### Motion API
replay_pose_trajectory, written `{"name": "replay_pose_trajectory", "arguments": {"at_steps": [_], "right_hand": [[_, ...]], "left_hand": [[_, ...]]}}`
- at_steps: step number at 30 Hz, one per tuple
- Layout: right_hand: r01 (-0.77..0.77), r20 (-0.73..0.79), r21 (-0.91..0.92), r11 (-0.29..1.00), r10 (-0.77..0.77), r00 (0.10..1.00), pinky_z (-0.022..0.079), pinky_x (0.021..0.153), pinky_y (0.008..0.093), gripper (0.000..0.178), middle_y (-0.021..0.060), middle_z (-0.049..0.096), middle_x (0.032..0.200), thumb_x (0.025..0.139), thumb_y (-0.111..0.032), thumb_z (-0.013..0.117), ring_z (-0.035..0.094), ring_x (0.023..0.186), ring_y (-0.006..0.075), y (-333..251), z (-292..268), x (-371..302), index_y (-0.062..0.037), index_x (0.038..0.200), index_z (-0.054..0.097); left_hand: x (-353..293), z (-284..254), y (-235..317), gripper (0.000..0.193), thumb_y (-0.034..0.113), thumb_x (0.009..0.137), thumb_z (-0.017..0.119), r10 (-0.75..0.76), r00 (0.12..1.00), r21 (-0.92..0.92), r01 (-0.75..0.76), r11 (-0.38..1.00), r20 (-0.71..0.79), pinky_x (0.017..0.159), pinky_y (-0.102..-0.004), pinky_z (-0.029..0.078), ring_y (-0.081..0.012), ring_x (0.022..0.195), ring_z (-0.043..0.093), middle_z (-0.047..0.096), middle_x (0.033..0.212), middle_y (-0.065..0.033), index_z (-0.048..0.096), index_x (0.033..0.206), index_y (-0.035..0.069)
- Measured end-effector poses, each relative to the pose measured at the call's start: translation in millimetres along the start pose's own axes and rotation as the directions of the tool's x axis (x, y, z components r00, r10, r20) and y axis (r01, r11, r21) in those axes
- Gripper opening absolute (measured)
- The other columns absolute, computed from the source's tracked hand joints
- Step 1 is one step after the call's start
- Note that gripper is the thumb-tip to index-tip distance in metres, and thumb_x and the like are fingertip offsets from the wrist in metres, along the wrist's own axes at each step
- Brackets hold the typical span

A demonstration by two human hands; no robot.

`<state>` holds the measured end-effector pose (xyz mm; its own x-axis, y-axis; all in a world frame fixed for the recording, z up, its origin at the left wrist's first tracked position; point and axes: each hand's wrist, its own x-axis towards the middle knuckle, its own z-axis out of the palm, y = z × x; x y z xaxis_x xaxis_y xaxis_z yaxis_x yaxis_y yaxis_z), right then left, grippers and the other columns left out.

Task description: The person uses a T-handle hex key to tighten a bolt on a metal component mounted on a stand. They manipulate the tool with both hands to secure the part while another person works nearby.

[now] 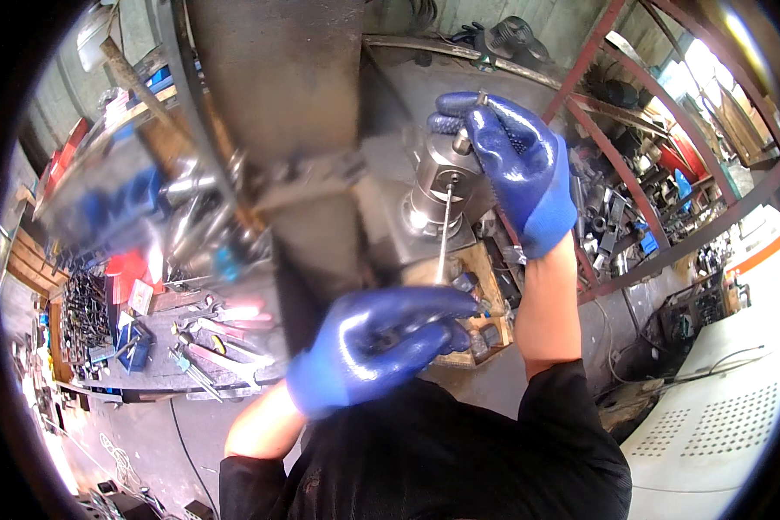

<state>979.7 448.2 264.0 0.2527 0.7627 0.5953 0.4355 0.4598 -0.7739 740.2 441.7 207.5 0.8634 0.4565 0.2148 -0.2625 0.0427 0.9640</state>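
Both my hands wear shiny dark-blue coated gloves. My left hand (381,342) is closed at the lower end of a thin metal rod (445,238); its grip end is hidden by the glove. The rod's far tip meets a hole in the face of a steel cylindrical tool head (446,173), which stands upright on a machine surface. Beside the tool head's upper right, my right hand (524,165) has its fingers curled together. A small metal piece (482,99) shows at its fingertips, too small to name. A short metal stud (462,141) sticks out next to the thumb.
A wooden box (492,334) with small parts sits below the tool head. At left, a bench (178,347) carries pliers, wrenches and a blue holder (134,345). A red-brown metal frame (611,165) stands at right before shelves of metal parts. A white perforated panel (711,433) is lower right.
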Motion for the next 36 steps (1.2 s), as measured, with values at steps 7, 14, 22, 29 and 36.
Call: {"name": "replay_pose_trajectory", "arguments": {"at_steps": [7, 14, 22, 29, 36], "right_hand": [[0.082, -0.045, -0.046, 0.996, -0.084, 0.995, 0.055, 0.074, 0.0268, 0.027, 0.0069, 0.079, 0.096, 0.107, -0.021, 0.062, 0.068, 0.082, 0.0093, 8.4, 3.6, 2.3, 0.0003, 0.11, 0.078], [0.085, -0.071, 0.011, 0.996, -0.084, 0.994, 0.057, 0.075, 0.0275, 0.028, 0.01, 0.079, 0.096, 0.108, -0.02, 0.062, 0.074, 0.087, 0.0132, 4.8, 8.3, 3.8, 0.0028, 0.11, 0.077], [0.06, 0.014, 0.002, 0.998, -0.06, 0.998, 0.058, 0.078, 0.0287, 0.027, 0.0101, 0.079, 0.098, 0.107, -0.018, 0.062, 0.075, 0.088, 0.0144, 0.7, 0.3, 7.3, 0.004, 0.112, 0.076], [0.036, 0.033, 0.088, 0.995, -0.039, 0.999, 0.058, 0.08, 0.029, 0.026, 0.0105, 0.078, 0.101, 0.107, -0.017, 0.062, 0.075, 0.09, 0.0154, 2.1, -2.0, 7.1, 0.0046, 0.114, 0.075], [0.021, 0.022, 0.127, 0.992, -0.024, 0.999, 0.058, 0.081, 0.0294, 0.025, 0.009, 0.077, 0.103, 0.106, -0.018, 0.064, 0.075, 0.091, 0.016, 3.2, -1.0, 5.4, 0.0034, 0.113, 0.075]], "left_hand": [[-0.4, 3.3, 3.1, 0.033, 0.003, 0.1, 0.064, -0.048, 0.998, -0.009, 0.047, 0.999, -0.037, 0.096, -0.0329, 0.056, -0.015, 0.104, 0.071, 0.075, 0.113, -0.0117, 0.069, 0.132, -0.003], [-1.4, -0.3, 6.1, 0.036, 0.004, 0.1, 0.066, -0.008, 1.0, 0.116, 0.005, 0.993, 0.019, 0.094, -0.0346, 0.058, -0.0181, 0.105, 0.074, 0.077, 0.112, -0.0126, 0.067, 0.135, -0.002], [19.4, -11.8, 6.9, 0.06, 0.027, 0.091, 0.08, 0.296, 0.88, 0.597, -0.47, 0.65, 0.37, 0.084, -0.0445, 0.059, -0.0397, 0.096, 0.073, 0.075, 0.111, -0.0189, 0.061, 0.145, 0.008], [40.8, -15.5, 28.6, 0.058, 0.033, 0.093, 0.077, 0.083, 0.86, 0.627, -0.429, 0.65, 0.503, 0.087, -0.0468, 0.058, -0.0401, 0.1, 0.072, 0.074, 0.114, -0.0193, 0.061, 0.144, 0.009], [50.2, -17.7, 34.0, 0.043, 0.03, 0.09, 0.08, 0.188, 0.831, 0.635, -0.528, 0.564, 0.524, 0.08, -0.0422, 0.06, -0.0347, 0.091, 0.075, 0.077, 0.106, -0.0126, 0.071, 0.127, 0.011]]}}
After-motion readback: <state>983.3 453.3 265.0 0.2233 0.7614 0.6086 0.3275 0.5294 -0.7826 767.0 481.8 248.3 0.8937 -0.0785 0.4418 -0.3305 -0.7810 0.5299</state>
